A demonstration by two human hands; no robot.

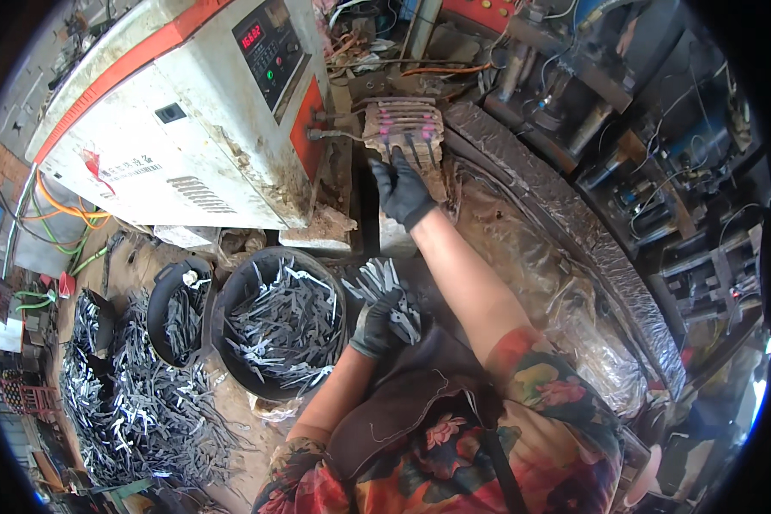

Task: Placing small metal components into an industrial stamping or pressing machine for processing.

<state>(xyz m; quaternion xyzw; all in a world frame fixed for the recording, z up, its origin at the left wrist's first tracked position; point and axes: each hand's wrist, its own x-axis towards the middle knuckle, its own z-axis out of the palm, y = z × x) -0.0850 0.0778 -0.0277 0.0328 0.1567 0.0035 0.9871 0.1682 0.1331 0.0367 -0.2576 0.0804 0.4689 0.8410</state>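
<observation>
My left hand [377, 324], in a black glove, grips a fanned bundle of grey metal blanks [384, 287] just right of a round black bucket [231, 295] full of the same blanks. My right hand [400, 190], also gloved, reaches forward and up, its fingertips on thin blanks pushed into the slots of a dusty heating block [407, 124] fixed beside a white and orange machine [171, 120]. Whether those fingers pinch a blank I cannot tell.
A smaller black tub [170, 295] with blanks stands left of the bucket. A large heap of blanks [146, 403] covers the floor at lower left. A foil-wrapped curved chute [565, 248] runs along the right. Hoses and dark machinery [642, 137] fill the upper right.
</observation>
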